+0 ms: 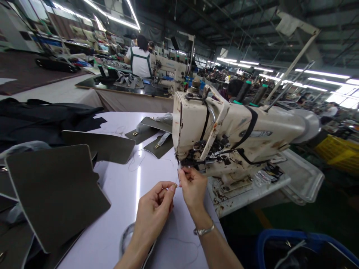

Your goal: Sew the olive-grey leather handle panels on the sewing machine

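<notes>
My left hand (157, 205) is closed in a pinch, thumb against forefinger, just below and left of the needle area of a worn cream sewing machine (224, 123). Right under the machine's head, my right hand (193, 186) also pinches with its fingertips, close to the needle. What shows between the fingertips is a faint, thin line that looks like thread; its ends are hidden. Loose threads (187, 243) lie on the white tabletop (117, 224). Beyond the hands are dark grey-green panels with small metal fittings (158, 145), partly wrapped in clear plastic.
Large stiff dark panels (53, 190) are piled at the left, with black fabric (36, 119) behind. A blue bin (263, 239) stands at the lower right, a clear plastic tray (303, 175) beside the machine. Another person (140, 61) sits at a further sewing table.
</notes>
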Motion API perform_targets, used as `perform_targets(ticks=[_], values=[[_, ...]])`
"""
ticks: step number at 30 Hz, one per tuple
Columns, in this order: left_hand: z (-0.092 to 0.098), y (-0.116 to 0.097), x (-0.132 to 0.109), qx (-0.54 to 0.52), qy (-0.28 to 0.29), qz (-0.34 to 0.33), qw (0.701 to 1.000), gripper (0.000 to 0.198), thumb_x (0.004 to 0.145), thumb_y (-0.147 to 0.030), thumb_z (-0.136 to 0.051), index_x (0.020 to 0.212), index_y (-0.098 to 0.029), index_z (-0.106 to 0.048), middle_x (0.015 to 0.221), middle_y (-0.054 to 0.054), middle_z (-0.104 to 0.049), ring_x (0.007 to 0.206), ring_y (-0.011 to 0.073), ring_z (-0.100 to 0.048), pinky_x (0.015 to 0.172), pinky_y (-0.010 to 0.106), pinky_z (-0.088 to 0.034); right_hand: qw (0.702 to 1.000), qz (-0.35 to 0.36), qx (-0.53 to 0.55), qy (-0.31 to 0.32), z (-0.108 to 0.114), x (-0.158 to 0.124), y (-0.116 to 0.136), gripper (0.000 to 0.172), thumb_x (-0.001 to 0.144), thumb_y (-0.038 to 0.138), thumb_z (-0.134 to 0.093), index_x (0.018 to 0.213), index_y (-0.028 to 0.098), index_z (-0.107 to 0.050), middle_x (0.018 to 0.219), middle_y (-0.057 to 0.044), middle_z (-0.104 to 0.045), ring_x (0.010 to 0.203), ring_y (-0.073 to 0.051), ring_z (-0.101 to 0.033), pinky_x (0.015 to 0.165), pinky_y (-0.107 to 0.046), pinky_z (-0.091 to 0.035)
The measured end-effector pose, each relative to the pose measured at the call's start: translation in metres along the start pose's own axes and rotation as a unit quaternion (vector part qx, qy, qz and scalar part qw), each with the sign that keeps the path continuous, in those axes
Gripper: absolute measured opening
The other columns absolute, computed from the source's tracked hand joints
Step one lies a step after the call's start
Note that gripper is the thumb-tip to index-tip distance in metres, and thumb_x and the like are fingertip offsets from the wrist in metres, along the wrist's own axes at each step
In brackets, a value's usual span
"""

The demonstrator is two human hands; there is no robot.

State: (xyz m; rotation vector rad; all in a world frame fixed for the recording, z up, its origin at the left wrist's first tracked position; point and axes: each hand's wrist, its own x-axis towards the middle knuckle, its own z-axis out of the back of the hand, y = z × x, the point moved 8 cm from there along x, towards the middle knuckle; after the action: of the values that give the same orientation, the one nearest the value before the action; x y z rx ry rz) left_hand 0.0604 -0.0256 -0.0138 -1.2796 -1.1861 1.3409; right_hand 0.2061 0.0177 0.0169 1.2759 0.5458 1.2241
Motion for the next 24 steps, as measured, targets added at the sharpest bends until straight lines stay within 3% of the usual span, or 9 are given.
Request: perform_targets(ticks=[6,8,11,12,13,15,17,20,24], values=[[0.024,-0.011,0.005,0.143,-0.077,-0.057,0.985,0.038,0.087,-0.056,-0.060,0.097,-0.020,-0.067,0.055,-0.006,-0.048,0.050,0.0095,-0.043,0.049,0.021,-0.030,0.999,0.014,-0.008,0.034,0.013,-0.014,-0.008,0.019,0.087,0.032,-0.068,0.086,0.017,-0.079,0.053,0.001,-0.063,0.046,-0.012,-0.056,0.049,-0.021,-0.041],[0.025,-0.019,0.006,0.221,-0.089,-0.097,0.966,0.034,0.088,-0.053,-0.058,0.093,-0.021,-0.068,0.055,-0.006,-0.048,0.050,0.0095,-0.042,0.050,0.022,-0.032,0.994,0.029,-0.046,0.094,0.011,-0.025,-0.009,0.014,0.087,0.028,-0.068,0.086,0.019,-0.079,0.051,0.003,-0.061,0.045,-0.011,-0.054,0.049,-0.021,-0.039],[0.016,-0.028,0.006,0.283,-0.065,-0.135,0.947,0.029,0.091,-0.047,-0.055,0.091,-0.021,-0.069,0.055,-0.006,-0.052,0.049,0.0101,-0.047,0.052,0.022,-0.034,0.964,0.068,-0.101,0.238,0.009,-0.044,-0.004,0.009,0.085,0.023,-0.071,0.082,0.023,-0.079,0.050,0.005,-0.060,0.043,-0.010,-0.052,0.047,-0.021,-0.038],[0.013,-0.030,0.005,0.291,-0.058,-0.141,0.945,0.028,0.091,-0.045,-0.054,0.091,-0.022,-0.069,0.055,-0.006,-0.053,0.049,0.0103,-0.048,0.053,0.023,-0.035,0.958,0.095,-0.119,0.242,0.017,-0.045,0.002,0.008,0.086,0.022,-0.071,0.083,0.024,-0.079,0.053,0.004,-0.063,0.045,-0.011,-0.055,0.049,-0.021,-0.040],[0.010,-0.032,0.005,0.293,-0.054,-0.145,0.943,0.027,0.092,-0.044,-0.054,0.091,-0.022,-0.069,0.055,-0.006,-0.054,0.049,0.0104,-0.048,0.053,0.023,-0.035,0.960,0.132,-0.137,0.204,0.032,-0.040,0.013,0.008,0.087,0.022,-0.071,0.087,0.025,-0.078,0.061,0.003,-0.067,0.052,-0.012,-0.059,0.054,-0.022,-0.045],[0.005,-0.035,0.002,0.287,-0.052,-0.146,0.945,0.027,0.092,-0.044,-0.053,0.090,-0.021,-0.069,0.055,-0.006,-0.052,0.048,0.0102,-0.046,0.052,0.023,-0.035,0.956,0.224,-0.184,0.035,0.075,-0.025,0.039,0.019,0.090,0.020,-0.065,0.106,0.024,-0.074,0.086,-0.003,-0.074,0.077,-0.018,-0.068,0.075,-0.029,-0.052],[-0.001,-0.036,0.000,0.267,-0.047,-0.145,0.952,0.028,0.093,-0.044,-0.053,0.091,-0.021,-0.069,0.055,-0.006,-0.050,0.048,0.0101,-0.045,0.051,0.022,-0.034,0.918,0.295,-0.259,-0.062,0.099,-0.013,0.056,0.041,0.090,0.016,-0.059,0.131,0.020,-0.062,0.120,-0.012,-0.069,0.113,-0.027,-0.062,0.100,-0.043,-0.048],[-0.011,-0.037,-0.004,0.236,-0.041,-0.148,0.959,0.027,0.094,-0.044,-0.052,0.095,-0.022,-0.068,0.057,-0.006,-0.050,0.050,0.0101,-0.047,0.051,0.021,-0.035,0.872,0.328,-0.364,0.006,0.087,0.009,0.048,0.059,0.084,0.008,-0.051,0.143,0.013,-0.049,0.139,-0.016,-0.057,0.137,-0.031,-0.044,0.116,-0.052,-0.031],[-0.021,-0.035,-0.005,0.286,-0.021,-0.162,0.944,0.027,0.096,-0.041,-0.048,0.100,-0.023,-0.066,0.059,-0.005,-0.057,0.049,0.0109,-0.051,0.054,0.023,-0.036,0.869,0.296,-0.387,0.085,0.061,0.021,0.016,0.060,0.076,0.003,-0.047,0.134,0.015,-0.055,0.134,-0.013,-0.060,0.132,-0.028,-0.049,0.119,-0.052,-0.023]])
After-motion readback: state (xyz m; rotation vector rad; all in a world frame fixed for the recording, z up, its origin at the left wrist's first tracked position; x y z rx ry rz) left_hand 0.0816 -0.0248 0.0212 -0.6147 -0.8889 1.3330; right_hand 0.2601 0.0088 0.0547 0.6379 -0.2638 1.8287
